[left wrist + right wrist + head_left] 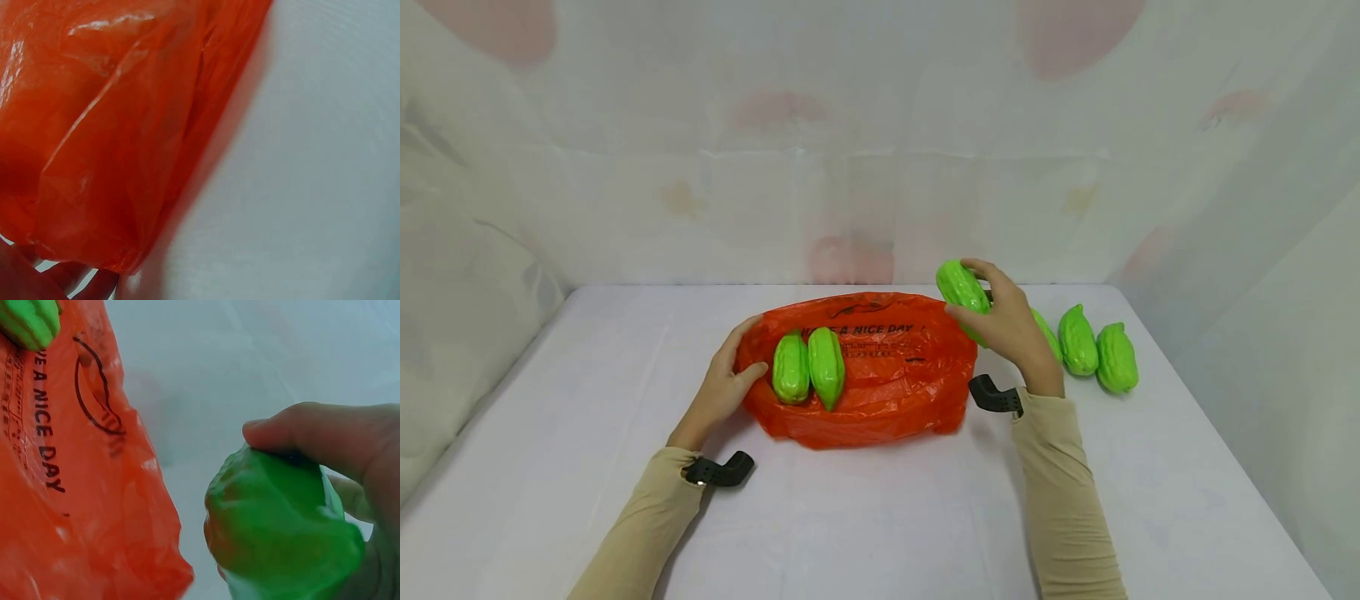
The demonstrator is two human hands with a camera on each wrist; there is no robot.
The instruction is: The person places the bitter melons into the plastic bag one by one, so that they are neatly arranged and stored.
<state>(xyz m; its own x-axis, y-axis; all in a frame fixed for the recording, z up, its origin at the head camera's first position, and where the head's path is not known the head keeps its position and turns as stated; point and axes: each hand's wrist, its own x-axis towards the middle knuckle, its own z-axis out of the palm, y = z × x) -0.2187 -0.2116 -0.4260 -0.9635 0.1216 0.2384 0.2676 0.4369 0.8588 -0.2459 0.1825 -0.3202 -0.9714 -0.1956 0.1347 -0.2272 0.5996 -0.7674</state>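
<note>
A red plastic bag with black print lies spread on the table, and two ridged green bitter melons rest side by side on its left part. My left hand holds the bag's left edge, thumb on the near side; in the left wrist view only some fingers show under the red film. Above the bag's right end, my right hand grips another bitter melon between thumb and fingers. The right wrist view has this melon beside the bag's edge, apart from it.
Right of the right hand, two bitter melons stand side by side on the white table. Another melon is partly hidden behind the right wrist. White patterned sheeting hangs behind the table and at both sides.
</note>
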